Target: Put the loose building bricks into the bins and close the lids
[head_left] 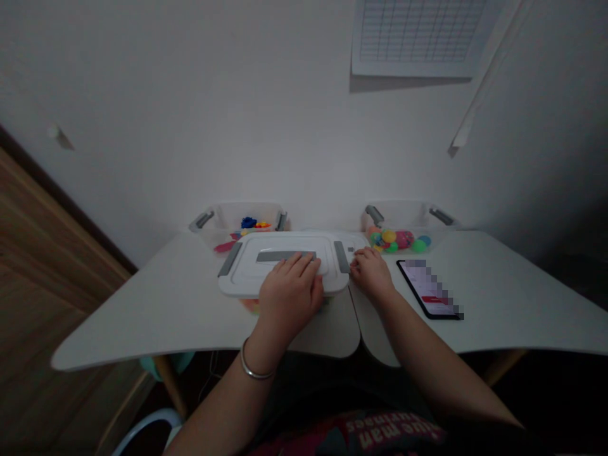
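Note:
A clear storage box with a white lid [294, 243] stands on the table in front of me, and blurred coloured contents show under its rim. My left hand [291, 288] lies over the lid, palm down with fingers stretched out, partly covering the grey carry handle [270, 256]. At the box's right side my right hand [373, 272] has its fingers curled at the grey latch [341, 257]. Its fingertips are partly hidden. The left grey latch [230, 260] lies against the box's side, touched by neither hand.
Two open clear bins stand against the wall: the left bin [209, 237] holds colourful toy pieces, the right bin [441, 239] coloured balls. Behind my right hand lies another white lid [356, 239]. A phone [430, 288] rests on the white table [156, 310]. A seam divides the tabletop.

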Tool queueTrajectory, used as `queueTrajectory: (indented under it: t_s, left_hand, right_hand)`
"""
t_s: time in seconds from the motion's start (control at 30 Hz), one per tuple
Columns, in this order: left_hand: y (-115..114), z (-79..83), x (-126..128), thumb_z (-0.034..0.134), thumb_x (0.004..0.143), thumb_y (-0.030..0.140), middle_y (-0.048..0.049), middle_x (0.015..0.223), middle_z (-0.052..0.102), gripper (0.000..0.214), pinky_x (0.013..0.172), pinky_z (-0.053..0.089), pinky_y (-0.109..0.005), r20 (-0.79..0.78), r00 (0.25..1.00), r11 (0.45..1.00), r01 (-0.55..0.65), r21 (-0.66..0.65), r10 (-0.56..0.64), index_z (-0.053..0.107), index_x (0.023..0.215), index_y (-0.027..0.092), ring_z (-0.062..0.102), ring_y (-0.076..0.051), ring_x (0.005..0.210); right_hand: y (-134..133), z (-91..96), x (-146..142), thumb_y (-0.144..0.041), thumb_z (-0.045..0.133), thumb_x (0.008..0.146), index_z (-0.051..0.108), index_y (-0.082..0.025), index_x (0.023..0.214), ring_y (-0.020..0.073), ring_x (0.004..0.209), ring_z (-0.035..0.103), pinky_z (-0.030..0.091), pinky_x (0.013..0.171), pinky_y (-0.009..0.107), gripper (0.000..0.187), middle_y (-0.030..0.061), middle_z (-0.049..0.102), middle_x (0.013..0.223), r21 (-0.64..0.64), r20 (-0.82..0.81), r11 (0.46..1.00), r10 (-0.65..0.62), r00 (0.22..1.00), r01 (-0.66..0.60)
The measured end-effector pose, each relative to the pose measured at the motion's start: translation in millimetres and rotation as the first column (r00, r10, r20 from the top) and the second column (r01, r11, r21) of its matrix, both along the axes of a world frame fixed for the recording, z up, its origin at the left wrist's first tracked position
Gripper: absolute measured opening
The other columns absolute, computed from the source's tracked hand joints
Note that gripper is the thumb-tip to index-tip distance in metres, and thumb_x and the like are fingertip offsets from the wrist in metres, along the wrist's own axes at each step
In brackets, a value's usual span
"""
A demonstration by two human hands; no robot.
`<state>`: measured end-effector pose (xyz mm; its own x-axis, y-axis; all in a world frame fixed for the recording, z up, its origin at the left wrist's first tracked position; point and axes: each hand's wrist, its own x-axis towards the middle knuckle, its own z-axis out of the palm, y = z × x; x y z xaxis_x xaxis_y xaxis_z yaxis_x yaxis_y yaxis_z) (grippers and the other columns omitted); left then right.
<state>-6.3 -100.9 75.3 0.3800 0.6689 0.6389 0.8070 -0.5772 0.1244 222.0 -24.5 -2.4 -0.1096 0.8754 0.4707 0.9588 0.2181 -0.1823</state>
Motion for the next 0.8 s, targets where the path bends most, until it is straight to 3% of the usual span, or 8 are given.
queueTrajectory:
  t_s: [0.13, 0.27, 0.5, 0.6, 0.7, 0.8]
  left_hand:
    - [0.4, -1.6, -0.6, 0.048, 0.087, 0.024, -0.011, 0.123, 0.066, 0.034, 0.098, 0.048, -0.052, -0.009, 1.0, 0.999, -0.004, 0.051, 0.005, 0.067, 0.114, 0.017, 0.06, -0.03, 0.116]
    - [0.4, -2.9, -1.4, 0.047, 0.088, 0.023, -0.0095, 0.121, 0.067, 0.032, 0.095, 0.05, -0.049, -0.025, 1.0, 0.993, -0.014, 0.116, 0.017, 0.068, 0.112, 0.017, 0.061, -0.029, 0.114]
    - [0.5, -3.4, -4.2, 0.045, 0.09, 0.024, -0.0084, 0.114, 0.071, 0.031, 0.089, 0.052, -0.044, -0.055, 0.998, 0.982, 0.025, 0.187, -0.015, 0.067, 0.11, 0.016, 0.065, -0.026, 0.103]
    - [-1.2, -1.9, -9.6, 0.045, 0.09, 0.024, -0.0076, 0.115, 0.07, 0.031, 0.094, 0.048, -0.044, -0.068, 0.997, 0.981, 0.051, 0.188, -0.038, 0.065, 0.113, 0.017, 0.064, -0.024, 0.103]
    - [-1.8, -2.1, -21.8, 0.046, 0.088, 0.023, -0.0099, 0.122, 0.066, 0.037, 0.105, 0.039, -0.049, 0.013, 0.999, 0.977, -0.053, 0.206, 0.052, 0.059, 0.122, 0.016, 0.059, -0.026, 0.114]
    - [1.0, -5.8, -36.9, 0.048, 0.087, 0.029, -0.0171, 0.126, 0.061, 0.05, 0.107, 0.034, -0.053, 0.206, 0.937, 0.928, -0.322, 0.189, 0.283, 0.05, 0.133, 0.011, 0.051, -0.032, 0.123]
  right_hand:
    - [5.6, -6.4, 3.2, -0.026, 0.057, 0.08, 0.063, -0.018, 0.076, 0.0299, 0.125, 0.041, 0.03, 0.108, 0.048, 0.01, 0.0136, 0.06, 0.121, 0.126, -0.203, 0.992, 0.054, 0.978, -0.028]
    - [15.7, -10.6, 3.4, -0.031, 0.055, 0.08, 0.056, -0.021, 0.078, 0.0284, 0.115, 0.05, 0.034, 0.104, 0.051, 0.011, 0.0132, 0.064, 0.113, 0.283, -0.459, 0.959, 0.12, 0.88, 0.017]
    - [16.5, -1.1, 4.0, -0.045, 0.053, 0.081, 0.054, -0.021, 0.086, 0.0254, 0.105, 0.056, 0.04, 0.097, 0.048, 0.025, 0.0111, 0.064, 0.107, 0.267, -0.811, 0.937, 0.093, 0.577, 0.224]
    - [7.6, 7.8, 1.9, -0.048, 0.053, 0.081, 0.053, -0.02, 0.088, 0.025, 0.104, 0.057, 0.041, 0.097, 0.047, 0.029, 0.0105, 0.063, 0.105, 0.241, -0.896, 0.934, 0.108, 0.431, 0.265]
    - [-6.0, 20.0, -4.5, -0.047, 0.053, 0.083, 0.052, -0.021, 0.091, 0.024, 0.107, 0.057, 0.04, 0.098, 0.047, 0.028, 0.009, 0.062, 0.109, 0.284, -0.91, 0.933, 0.189, 0.37, 0.222]
    - [-21.2, 33.4, -12.4, -0.043, 0.052, 0.086, 0.05, -0.022, 0.093, 0.0236, 0.113, 0.055, 0.039, 0.101, 0.048, 0.022, 0.0089, 0.06, 0.116, 0.4, -0.851, 0.906, 0.313, 0.422, 0.136]
